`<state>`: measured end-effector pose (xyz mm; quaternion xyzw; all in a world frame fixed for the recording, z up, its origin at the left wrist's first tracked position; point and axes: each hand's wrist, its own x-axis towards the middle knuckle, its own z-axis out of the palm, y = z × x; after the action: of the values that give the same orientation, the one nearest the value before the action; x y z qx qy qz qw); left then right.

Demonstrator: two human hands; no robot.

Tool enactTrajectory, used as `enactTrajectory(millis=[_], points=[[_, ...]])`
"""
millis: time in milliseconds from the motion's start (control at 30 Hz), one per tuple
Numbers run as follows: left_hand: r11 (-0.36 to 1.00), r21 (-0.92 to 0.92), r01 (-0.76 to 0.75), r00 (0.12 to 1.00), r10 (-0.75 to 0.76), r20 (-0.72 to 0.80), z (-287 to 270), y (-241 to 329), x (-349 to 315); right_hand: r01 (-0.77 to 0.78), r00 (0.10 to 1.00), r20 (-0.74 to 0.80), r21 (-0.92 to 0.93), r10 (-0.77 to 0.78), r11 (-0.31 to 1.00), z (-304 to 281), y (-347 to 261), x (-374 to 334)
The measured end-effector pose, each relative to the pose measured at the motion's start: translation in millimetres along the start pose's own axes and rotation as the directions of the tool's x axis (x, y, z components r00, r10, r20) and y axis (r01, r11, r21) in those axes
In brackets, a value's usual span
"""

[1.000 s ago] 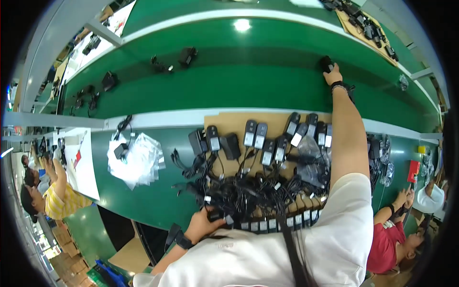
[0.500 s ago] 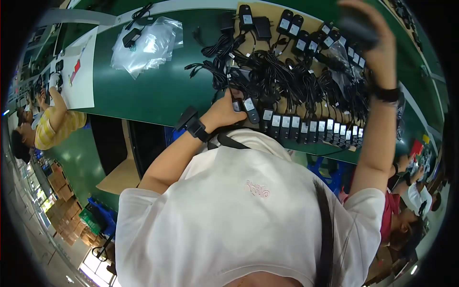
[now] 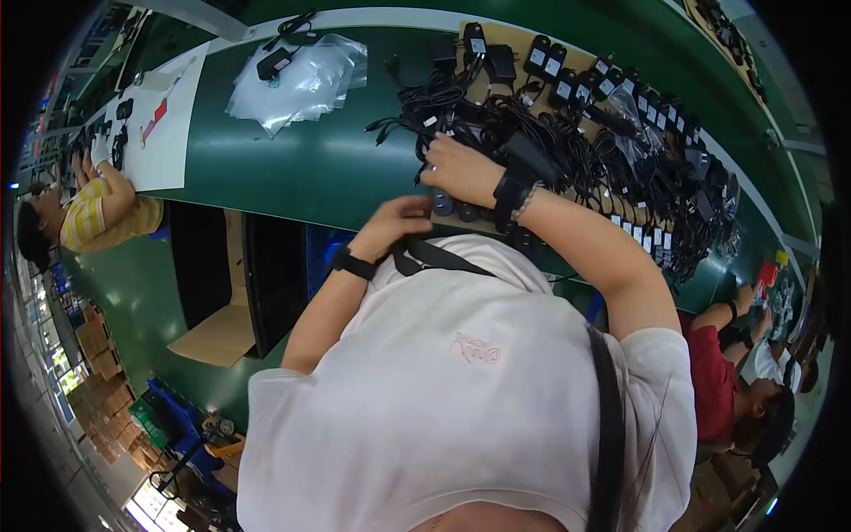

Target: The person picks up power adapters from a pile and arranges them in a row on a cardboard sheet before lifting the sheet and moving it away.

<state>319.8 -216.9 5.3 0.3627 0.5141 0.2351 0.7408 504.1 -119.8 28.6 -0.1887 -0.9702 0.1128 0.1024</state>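
My left hand [image 3: 393, 225] is at the table's near edge, thumb and fingers apart, with nothing seen between them. Just right of its fingertips stands the end of a black power adapter [image 3: 442, 203]. My right hand [image 3: 463, 170] reaches across to the left, bent fingers closed low over the near left end of the cable pile; what they grip is hidden. Black coiled cables [image 3: 567, 146] heap up beyond and right of this hand. A larger black box-shaped piece [image 3: 532, 158] lies beside my right wrist. Adapters with white labels [image 3: 640, 236] line the near side.
More labelled adapters [image 3: 585, 87] stand along the far side on cardboard. Clear plastic bags [image 3: 301, 84], with a small adapter [image 3: 274, 64] on top, lie left on the green table [image 3: 266, 168]. An open carton [image 3: 213, 332] stands below. Co-workers sit at both sides.
My right hand has swung from the far right, where it held a dark blurred thing, to beside my left hand. My left hand has drawn back leftward off the adapter it was on.
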Motion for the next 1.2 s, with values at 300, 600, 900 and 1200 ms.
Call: enactTrajectory(millis=[300,600,900,1200], points=[[0.964,0.260,-0.059,0.998,0.059,0.007,10,22,20,-0.112,0.911,0.383,-0.130,0.154,0.985,18,-25,4],[0.967,0.252,-0.026,0.996,0.046,-0.074,11,10,44,-0.352,0.792,-0.299,0.491,0.533,0.797,-54,-56,-64],[0.967,0.256,0.014,0.999,-0.027,0.048,12,25,42,0.582,0.603,-0.448,0.813,0.660,0.020,-179,-122,-155],[0.990,0.139,-0.035,0.957,0.073,-0.279,17,39,21,0.754,0.452,-0.892,0.378,0.007,-0.537,-264,-156,-103]])
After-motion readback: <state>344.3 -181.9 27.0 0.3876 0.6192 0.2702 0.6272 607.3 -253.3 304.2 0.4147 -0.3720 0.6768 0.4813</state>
